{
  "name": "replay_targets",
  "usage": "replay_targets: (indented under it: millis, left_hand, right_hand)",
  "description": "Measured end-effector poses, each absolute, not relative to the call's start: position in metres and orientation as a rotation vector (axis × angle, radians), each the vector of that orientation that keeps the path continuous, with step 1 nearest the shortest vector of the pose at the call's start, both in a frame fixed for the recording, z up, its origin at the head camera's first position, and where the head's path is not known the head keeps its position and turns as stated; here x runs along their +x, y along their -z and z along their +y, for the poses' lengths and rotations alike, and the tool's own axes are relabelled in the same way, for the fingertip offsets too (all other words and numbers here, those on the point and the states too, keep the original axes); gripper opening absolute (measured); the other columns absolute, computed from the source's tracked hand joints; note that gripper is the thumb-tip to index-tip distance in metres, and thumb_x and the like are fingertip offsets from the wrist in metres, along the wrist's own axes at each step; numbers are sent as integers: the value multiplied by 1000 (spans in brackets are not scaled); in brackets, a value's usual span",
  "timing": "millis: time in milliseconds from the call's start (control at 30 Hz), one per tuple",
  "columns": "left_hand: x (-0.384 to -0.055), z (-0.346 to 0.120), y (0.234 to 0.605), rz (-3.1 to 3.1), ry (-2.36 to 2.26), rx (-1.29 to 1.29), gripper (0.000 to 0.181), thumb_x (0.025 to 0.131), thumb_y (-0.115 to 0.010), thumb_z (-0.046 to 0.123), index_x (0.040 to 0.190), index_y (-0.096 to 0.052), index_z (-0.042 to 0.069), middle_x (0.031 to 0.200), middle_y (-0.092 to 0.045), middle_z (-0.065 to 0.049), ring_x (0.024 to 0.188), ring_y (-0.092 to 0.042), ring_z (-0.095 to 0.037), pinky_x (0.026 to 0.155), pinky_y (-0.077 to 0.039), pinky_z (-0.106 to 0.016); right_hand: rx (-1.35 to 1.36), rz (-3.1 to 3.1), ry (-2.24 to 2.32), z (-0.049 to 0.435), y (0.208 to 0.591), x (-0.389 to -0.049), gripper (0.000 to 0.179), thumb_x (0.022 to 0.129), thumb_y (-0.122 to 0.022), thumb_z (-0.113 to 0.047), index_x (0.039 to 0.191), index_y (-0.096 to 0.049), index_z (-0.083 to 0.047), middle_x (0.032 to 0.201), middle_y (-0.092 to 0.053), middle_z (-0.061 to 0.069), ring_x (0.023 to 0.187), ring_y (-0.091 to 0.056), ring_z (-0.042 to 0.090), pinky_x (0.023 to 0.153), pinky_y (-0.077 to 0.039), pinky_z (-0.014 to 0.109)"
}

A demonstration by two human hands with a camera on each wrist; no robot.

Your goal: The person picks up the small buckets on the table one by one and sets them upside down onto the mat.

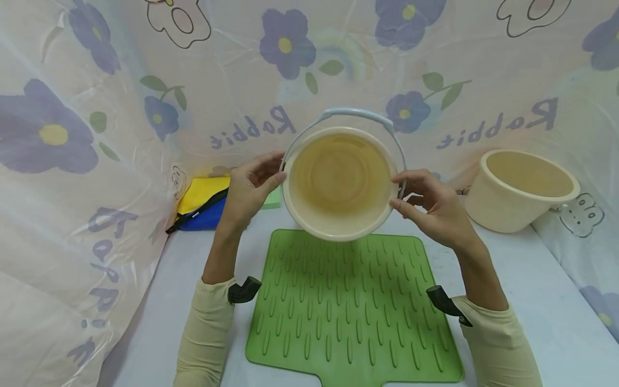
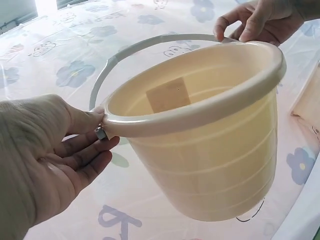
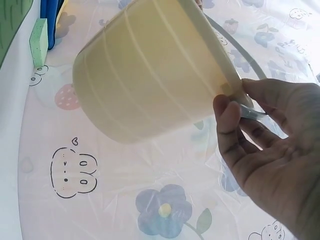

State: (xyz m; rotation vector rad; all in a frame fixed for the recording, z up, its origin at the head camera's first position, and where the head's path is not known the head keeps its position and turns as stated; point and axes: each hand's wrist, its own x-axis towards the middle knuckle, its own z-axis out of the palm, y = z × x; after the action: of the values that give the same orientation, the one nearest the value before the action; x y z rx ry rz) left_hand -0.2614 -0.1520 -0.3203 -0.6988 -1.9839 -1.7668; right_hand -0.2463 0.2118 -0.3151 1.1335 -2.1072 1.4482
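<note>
A cream plastic bucket (image 1: 340, 177) hangs in the air over the green mat, its mouth tilted toward the head camera; nothing shows inside. My left hand (image 1: 249, 188) pinches the rim at the left handle joint, with the thumb on the rim and fingers beneath it in the left wrist view. On the opposite side my right hand (image 1: 432, 207) pinches the rim by the other joint (image 3: 252, 113). The bucket's pale blue-grey handle (image 1: 358, 112) arches above the far side of the rim.
Below the bucket lies a green ridged mat (image 1: 348, 312) on a white table (image 1: 546, 301). A second cream bucket (image 1: 503, 207) stands at the right. Behind my left hand are a yellow-and-blue pouch (image 1: 203, 201) and a light green block (image 1: 273, 200). A flowered sheet (image 1: 338, 64) surrounds the table.
</note>
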Motion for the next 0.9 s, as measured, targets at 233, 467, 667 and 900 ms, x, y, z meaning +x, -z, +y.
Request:
replay_targets:
  millis: [233,467,667,900]
  left_hand:
    - [-261,-155,319,-2017,1769,-765,40,97,-65,-11,136,-62,-11,118,-68,0,107,-69,-7,93,-61,-20]
    - [-260,-154,318,-1985,1793,-850,37,95,-63,-16,132,-58,-14,123,-66,5,109,-68,-11,87,-65,-27]
    - [-260,-154,320,-1824,1846,-939,31,93,-61,-22,120,-63,-8,119,-67,9,107,-68,-13,84,-66,-27]
    - [-260,-155,320,-1681,1894,-1057,54,93,-56,-25,116,-74,21,118,-69,2,107,-68,-17,84,-65,-24]
  right_hand:
    - [1119,-2127,-1334,212,316,-246,38,82,-71,25,114,-56,12,112,-65,-8,89,-67,1,75,-58,13]
    - [1124,-2059,-1386,211,317,-247,47,79,-69,31,116,-42,18,109,-66,-3,93,-69,4,80,-58,14]
    - [1177,-1949,-1463,210,316,-248,47,88,-72,17,124,-41,21,111,-66,0,94,-68,8,84,-58,15]
    - [1280,-1768,-1516,205,317,-251,24,89,-72,15,106,-58,24,104,-68,8,94,-66,14,85,-58,18]
